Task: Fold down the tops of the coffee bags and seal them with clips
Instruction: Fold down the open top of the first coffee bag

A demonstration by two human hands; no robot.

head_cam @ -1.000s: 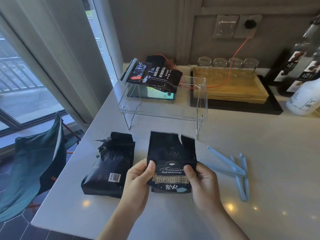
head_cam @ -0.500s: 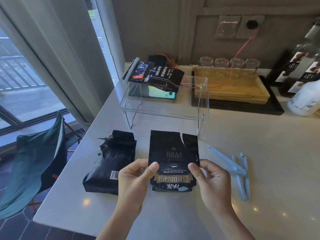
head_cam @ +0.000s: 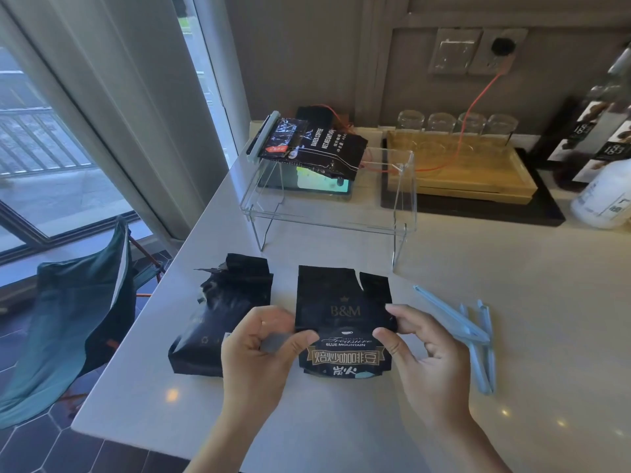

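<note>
Since a second ago both hands slid up the B&M coffee bag (head_cam: 343, 314), from the gold label to the line just under the logo. Left hand (head_cam: 254, 349) pinches the bag's left edge and right hand (head_cam: 421, 349) pinches the right edge, thumbs on the front. Bag's flat on the white counter (head_cam: 512, 302), lower middle of the frame, torn top not folded yet. Second black bag (head_cam: 222, 312) lies just left of it, blue clips (head_cam: 474, 339) to the right. A clipped bag (head_cam: 317, 150) sits on the clear stand (head_cam: 327, 213) further up.
</note>
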